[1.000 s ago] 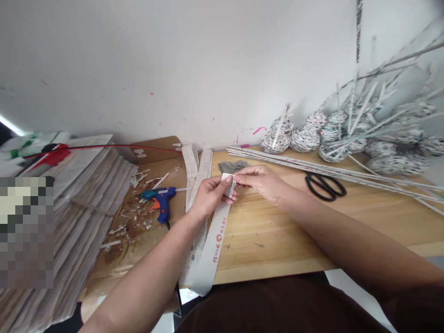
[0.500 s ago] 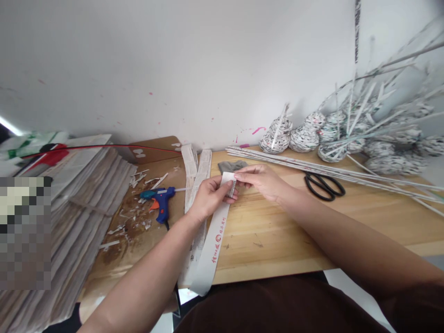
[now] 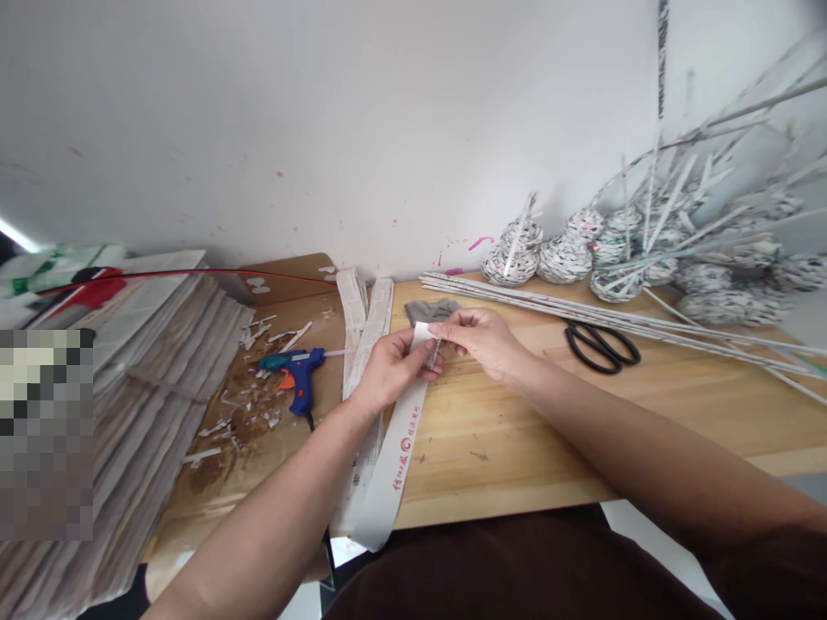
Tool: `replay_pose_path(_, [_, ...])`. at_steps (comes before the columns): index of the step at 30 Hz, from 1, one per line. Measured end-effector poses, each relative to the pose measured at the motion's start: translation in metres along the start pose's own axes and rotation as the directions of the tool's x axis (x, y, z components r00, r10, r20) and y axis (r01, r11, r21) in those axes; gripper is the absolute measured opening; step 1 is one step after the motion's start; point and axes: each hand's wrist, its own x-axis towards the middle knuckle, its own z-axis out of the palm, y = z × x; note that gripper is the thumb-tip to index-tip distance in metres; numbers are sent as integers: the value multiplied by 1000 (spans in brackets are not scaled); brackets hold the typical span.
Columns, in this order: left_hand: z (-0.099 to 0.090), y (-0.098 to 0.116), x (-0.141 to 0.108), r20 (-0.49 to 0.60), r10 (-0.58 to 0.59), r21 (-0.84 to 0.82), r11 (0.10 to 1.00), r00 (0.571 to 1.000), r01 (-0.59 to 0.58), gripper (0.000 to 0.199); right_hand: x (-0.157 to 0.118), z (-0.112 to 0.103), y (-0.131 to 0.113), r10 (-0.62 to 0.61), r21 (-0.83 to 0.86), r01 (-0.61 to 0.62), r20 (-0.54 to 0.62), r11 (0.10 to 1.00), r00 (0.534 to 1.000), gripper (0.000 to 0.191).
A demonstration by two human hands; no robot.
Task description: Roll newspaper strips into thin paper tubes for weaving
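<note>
A long white paper strip (image 3: 401, 461) with red printing runs from my hands down over the table's front edge. My left hand (image 3: 396, 362) is closed on it near the top end, thumb in front. At that same end, my right hand (image 3: 475, 337) pinches the strip's upper right corner, where the paper's edge looks folded over. Just behind my fingers lies a grey cloth (image 3: 430, 310). More printed newspaper strips (image 3: 368, 344) lie on the table to the left of my left hand.
A blue glue gun (image 3: 302, 379) lies on cardboard among paper scraps, beside a tall newspaper stack (image 3: 168, 379). On the right are black-handled scissors (image 3: 600, 347), thin paper rods (image 3: 517, 301) and several woven paper gourds (image 3: 568, 257) against the wall.
My right fingers have shifted slightly left across the top end of the strip, covering more of its corner. My left hand keeps its hold in nearly the same place.
</note>
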Motion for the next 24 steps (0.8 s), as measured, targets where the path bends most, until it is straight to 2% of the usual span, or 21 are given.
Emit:
replay_pose_path(3, [-1, 1, 1, -9, -19, -35, 999, 1000, 18, 37, 3, -8, -2, -27, -10, 27, 66, 1000, 997, 38])
replay_pose_path(7, [-4, -1, 2, -38, -39, -95, 995, 999, 35, 37, 7, -20, -9, 3, -73, 9, 165, 997, 986, 35])
replay_pose_path(11, [-5, -2, 3, -12, -47, -97, 994, 999, 46, 36, 5, -21, -13, 1, -140, 38, 263, 989, 965, 32])
replay_pose_path(16, [-3, -1, 2, 8, -60, -70, 996, 998, 61, 36, 2, -16, -10, -36, -187, 87, 258, 978, 965, 30])
replay_pose_path(24, [-4, -4, 2, 17, -51, -51, 997, 999, 52, 41, 2, -13, -11, 13, -110, 12, 226, 994, 974, 26])
